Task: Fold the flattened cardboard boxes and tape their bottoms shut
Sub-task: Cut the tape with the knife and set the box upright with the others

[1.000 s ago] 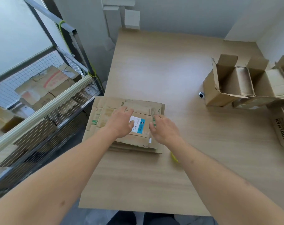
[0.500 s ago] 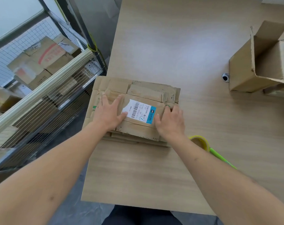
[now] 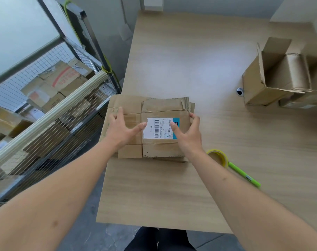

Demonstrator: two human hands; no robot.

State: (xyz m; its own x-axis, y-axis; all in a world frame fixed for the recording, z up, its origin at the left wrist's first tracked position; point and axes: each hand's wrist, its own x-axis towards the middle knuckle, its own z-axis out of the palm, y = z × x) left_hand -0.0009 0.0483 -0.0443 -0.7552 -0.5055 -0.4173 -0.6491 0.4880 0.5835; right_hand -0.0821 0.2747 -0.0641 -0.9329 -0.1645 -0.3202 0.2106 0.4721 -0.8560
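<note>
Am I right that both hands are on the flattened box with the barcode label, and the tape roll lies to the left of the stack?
Not quite: the head view shows the tape roll to the right of the stack, by the right hand. Both hands, including the left hand, are indeed on the flattened box with the barcode label.

A white shipping label [image 3: 160, 128] with a barcode sits mid-frame on the top flattened box [image 3: 165, 113] — its print too small to read.
</note>
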